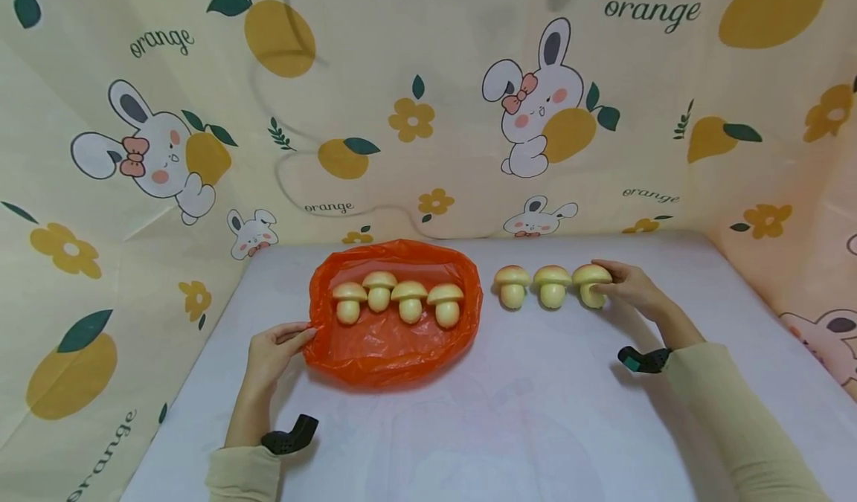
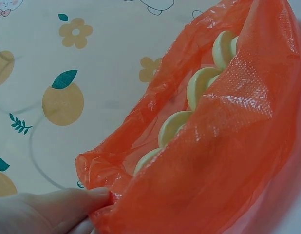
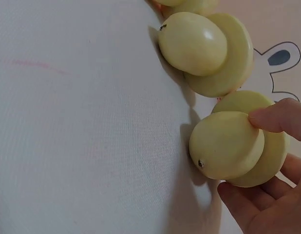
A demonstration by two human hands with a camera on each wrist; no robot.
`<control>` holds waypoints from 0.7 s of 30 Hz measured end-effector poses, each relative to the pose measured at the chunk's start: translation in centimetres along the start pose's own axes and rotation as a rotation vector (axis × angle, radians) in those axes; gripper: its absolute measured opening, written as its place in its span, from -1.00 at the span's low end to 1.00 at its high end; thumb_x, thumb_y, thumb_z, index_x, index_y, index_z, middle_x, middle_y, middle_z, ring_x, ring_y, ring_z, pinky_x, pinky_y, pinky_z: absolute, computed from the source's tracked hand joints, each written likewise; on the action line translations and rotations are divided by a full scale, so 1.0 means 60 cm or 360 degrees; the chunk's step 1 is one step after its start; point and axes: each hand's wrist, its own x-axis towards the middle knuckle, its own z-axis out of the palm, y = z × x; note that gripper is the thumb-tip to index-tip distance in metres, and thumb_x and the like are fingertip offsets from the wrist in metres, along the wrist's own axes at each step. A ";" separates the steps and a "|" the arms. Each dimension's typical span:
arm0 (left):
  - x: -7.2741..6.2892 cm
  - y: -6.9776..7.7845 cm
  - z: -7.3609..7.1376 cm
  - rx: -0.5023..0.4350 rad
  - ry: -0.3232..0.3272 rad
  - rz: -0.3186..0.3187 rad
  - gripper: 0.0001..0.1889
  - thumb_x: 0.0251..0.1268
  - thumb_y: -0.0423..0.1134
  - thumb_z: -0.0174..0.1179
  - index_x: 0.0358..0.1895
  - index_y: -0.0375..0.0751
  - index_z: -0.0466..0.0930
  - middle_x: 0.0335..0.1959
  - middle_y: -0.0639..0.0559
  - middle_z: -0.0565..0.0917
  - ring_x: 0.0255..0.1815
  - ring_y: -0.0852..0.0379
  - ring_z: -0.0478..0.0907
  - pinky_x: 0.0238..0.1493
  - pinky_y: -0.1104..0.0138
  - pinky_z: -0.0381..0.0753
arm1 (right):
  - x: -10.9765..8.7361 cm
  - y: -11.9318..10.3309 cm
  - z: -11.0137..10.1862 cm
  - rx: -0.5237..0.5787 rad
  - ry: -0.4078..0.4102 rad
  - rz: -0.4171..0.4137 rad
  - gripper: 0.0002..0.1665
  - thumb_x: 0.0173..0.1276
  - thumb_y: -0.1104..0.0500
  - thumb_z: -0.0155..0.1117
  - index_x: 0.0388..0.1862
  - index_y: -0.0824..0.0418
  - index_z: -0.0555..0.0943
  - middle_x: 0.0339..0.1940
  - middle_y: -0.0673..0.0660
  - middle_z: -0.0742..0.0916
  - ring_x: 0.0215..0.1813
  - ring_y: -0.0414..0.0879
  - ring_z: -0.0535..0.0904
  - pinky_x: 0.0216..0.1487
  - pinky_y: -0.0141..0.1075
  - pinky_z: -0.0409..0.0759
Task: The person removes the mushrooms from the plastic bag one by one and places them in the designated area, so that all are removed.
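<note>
My left hand (image 1: 271, 352) pinches the left edge of an orange-red plastic bag (image 1: 384, 372) that lies with its mouth spread wide. Inside it are several toy mushrooms (image 1: 411, 301) with pale stems and rounded caps, set roughly in a row. To the right of the bag, my right hand (image 1: 634, 288) holds the rightmost toy mushroom (image 3: 226, 146), thumb on its stem and the other fingers round behind the cap. In the left wrist view, the bag's near side (image 2: 228, 161) partly hides the mushrooms within.
Two more toy mushrooms, one in the middle (image 1: 552, 286) and one nearer the bag (image 1: 512, 286), stand beside the held one. All rest on a white tabletop (image 1: 495, 428). A printed cloth (image 1: 442, 63) with rabbits and oranges rises behind the table and along its sides.
</note>
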 end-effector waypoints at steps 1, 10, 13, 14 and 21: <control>0.000 0.000 0.000 0.0003 0.0000 0.0003 -0.50 0.26 -0.08 0.27 0.11 -0.42 0.56 -0.25 0.15 0.78 -0.37 0.52 0.61 -0.17 0.63 0.63 | -0.001 -0.002 0.000 -0.0003 0.0001 0.0001 -0.13 0.34 0.12 0.25 0.48 0.42 0.11 0.42 0.52 0.33 -0.13 -0.70 0.30 -0.10 -0.76 0.34; 0.000 -0.001 -0.001 -0.0011 -0.0005 0.0013 -0.49 0.26 -0.09 0.28 0.11 -0.44 0.55 -0.29 0.19 0.78 -0.39 0.51 0.62 -0.19 0.63 0.63 | 0.000 -0.001 0.001 -0.0037 0.0010 0.0042 -0.12 0.35 0.09 0.24 0.49 0.41 0.09 0.45 0.49 0.31 0.05 -0.44 0.42 -0.08 -0.76 0.32; 0.001 -0.001 -0.001 -0.0022 -0.0006 0.0016 -0.49 0.26 -0.09 0.28 0.11 -0.45 0.55 -0.31 0.21 0.77 -0.39 0.51 0.62 -0.20 0.64 0.63 | 0.001 0.000 0.000 -0.0057 0.0005 0.0058 -0.12 0.37 0.09 0.23 0.50 0.40 0.07 0.46 0.48 0.30 0.28 0.00 0.42 -0.07 -0.72 0.31; 0.001 -0.001 -0.001 -0.0026 -0.0006 0.0016 -0.49 0.25 -0.09 0.28 0.11 -0.45 0.55 -0.32 0.22 0.77 -0.39 0.51 0.62 -0.20 0.64 0.63 | 0.001 0.000 0.000 -0.0061 0.0005 0.0059 -0.12 0.37 0.09 0.23 0.50 0.40 0.07 0.46 0.48 0.29 0.33 0.13 0.37 -0.06 -0.70 0.31; 0.001 -0.002 0.000 -0.0030 -0.0008 0.0011 -0.50 0.26 -0.10 0.28 0.11 -0.45 0.55 -0.30 0.20 0.78 -0.39 0.51 0.62 -0.18 0.63 0.63 | -0.004 -0.004 -0.005 -0.0070 0.0015 0.0036 -0.13 0.37 0.08 0.21 0.49 0.43 0.08 0.46 0.48 0.29 0.42 0.30 0.28 0.04 -0.64 0.38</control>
